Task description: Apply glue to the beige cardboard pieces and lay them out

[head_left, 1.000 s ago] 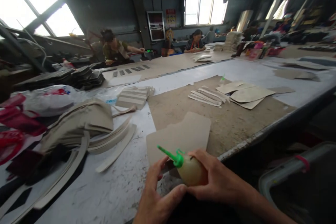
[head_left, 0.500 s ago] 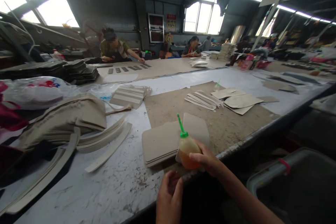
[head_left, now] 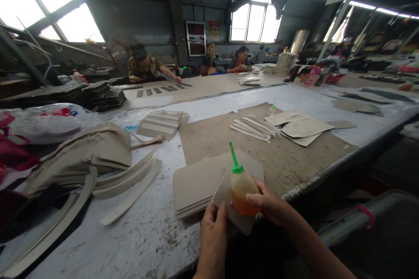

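Note:
My right hand is wrapped round a squeeze bottle of amber liquid, its green nozzle pointing up. Behind and below the bottle is a small beige panel with rounded corners, tilted at the table's front edge. My left hand pinches the panel's left edge between thumb and fingers. The bottle hides much of it, so whether my right fingers also touch it cannot be told. Just beyond lies a stack of beige panels, with another panel to its right.
Curved beige strips and a fanned pile of panels lie left. Narrow strips, flat pieces and a second green-tipped bottle are farther back. A co-worker reaches over the far table. A bin stands right.
My left hand has risen slightly and closed on the edge of the small panel, which now shows more clearly below the bottle. The bottle has shifted slightly right in view.

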The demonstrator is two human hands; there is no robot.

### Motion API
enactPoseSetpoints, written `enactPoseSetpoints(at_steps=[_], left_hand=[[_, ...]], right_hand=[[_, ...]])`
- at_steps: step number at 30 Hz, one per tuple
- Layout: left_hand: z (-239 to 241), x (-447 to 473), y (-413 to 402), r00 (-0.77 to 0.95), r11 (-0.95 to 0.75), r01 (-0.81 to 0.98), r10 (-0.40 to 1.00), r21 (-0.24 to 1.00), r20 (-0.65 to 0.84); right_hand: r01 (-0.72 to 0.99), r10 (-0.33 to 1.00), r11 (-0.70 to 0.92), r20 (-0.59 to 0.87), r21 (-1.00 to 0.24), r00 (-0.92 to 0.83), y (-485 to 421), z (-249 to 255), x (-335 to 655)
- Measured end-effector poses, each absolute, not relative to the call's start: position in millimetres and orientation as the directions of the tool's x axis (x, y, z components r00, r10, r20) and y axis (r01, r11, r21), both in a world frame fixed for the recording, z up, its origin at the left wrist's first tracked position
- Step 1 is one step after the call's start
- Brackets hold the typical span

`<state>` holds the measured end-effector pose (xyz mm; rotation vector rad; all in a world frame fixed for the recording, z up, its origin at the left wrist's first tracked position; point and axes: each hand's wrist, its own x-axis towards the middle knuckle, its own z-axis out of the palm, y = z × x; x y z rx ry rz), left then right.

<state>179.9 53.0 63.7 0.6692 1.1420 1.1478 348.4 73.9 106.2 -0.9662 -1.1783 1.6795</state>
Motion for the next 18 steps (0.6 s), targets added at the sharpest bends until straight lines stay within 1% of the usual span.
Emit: enactPoseSetpoints(at_steps=[3, 5, 6, 9, 12, 14, 16, 18], left_hand=[[81, 146, 61, -0.14, 0.209, -0.156, 0.963, 0.966, -0.231], [91, 121, 69, -0.258, 0.199, -0.036, 0.945, 0.979, -0.201], [96, 110, 73, -0.292, 0.212, -0.012, 0.934, 0.977, -0.207], [110, 84, 83, -0.315, 0.231, 0.031, 0.926, 0.973, -0.209], [119, 68, 95, -0.273, 0.175, 0.177, 0.954, 0.969, -0.122], [121, 61, 105, -0.3, 0.137, 0.277, 0.953, 0.951, -0.05], [119, 55, 115, -0.355, 0.152, 0.271, 0.934, 0.951, -0.048], [117, 51, 122, -0.357, 0.204, 0.181, 0.925, 0.962, -0.129]], right_hand=[[0.001, 0.959, -0.113, -0.109, -0.994, -0.262, 70, 123, 367], [0.113, 0.973, -0.089, -0.111, -0.99, -0.204, 68, 131, 376], [0.143, 0.978, -0.087, -0.112, -0.986, -0.178, 67, 133, 380], [0.187, 0.987, -0.099, -0.121, -0.977, -0.107, 71, 130, 382], [0.227, 0.995, -0.095, -0.101, -0.969, -0.017, 80, 120, 377], [0.24, 0.997, -0.075, -0.065, -0.968, 0.05, 87, 114, 371], [0.234, 0.995, -0.06, -0.04, -0.97, 0.087, 91, 108, 366], [0.212, 0.993, -0.049, -0.025, -0.976, 0.112, 92, 103, 362]])
